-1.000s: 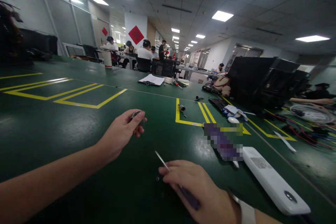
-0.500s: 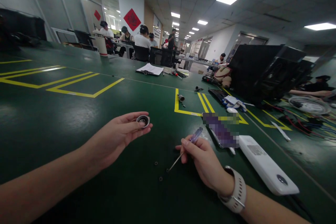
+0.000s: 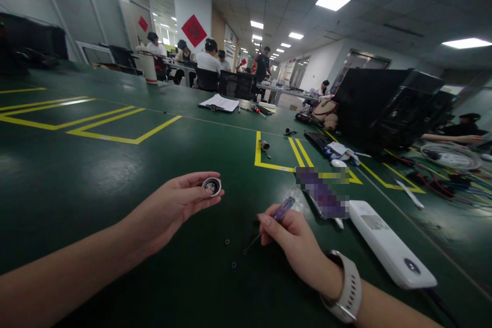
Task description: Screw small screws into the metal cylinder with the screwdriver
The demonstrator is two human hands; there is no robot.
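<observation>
Between thumb and fingers, my left hand (image 3: 180, 205) pinches a round metal connector shell (image 3: 211, 186), its open end facing up towards me. My right hand (image 3: 288, 230) is closed on a small screwdriver (image 3: 284, 208) with a clear purple handle. The thin shaft slants down to the left, and its tip is at one small dark nut-like ring (image 3: 244, 251) on the green table (image 3: 184, 287). Two similar rings, a farther one (image 3: 226, 241) and a nearer one (image 3: 233, 264), lie close by. Whether the tip sits inside the ring is too small to tell.
Right of my right hand lie a phone (image 3: 323, 195) and a white power bank (image 3: 392, 243). A metal connector part (image 3: 264, 145) rests inside yellow tape (image 3: 257, 154). Farther off are a clipboard (image 3: 219, 102), a paper cup (image 3: 149, 67), a black case (image 3: 376, 107) and cables (image 3: 449, 156).
My left hand and the connector shell sit slightly lower, with the shell turned a little more towards me. The screwdriver tip stays by the same ring. A person in the background has moved.
</observation>
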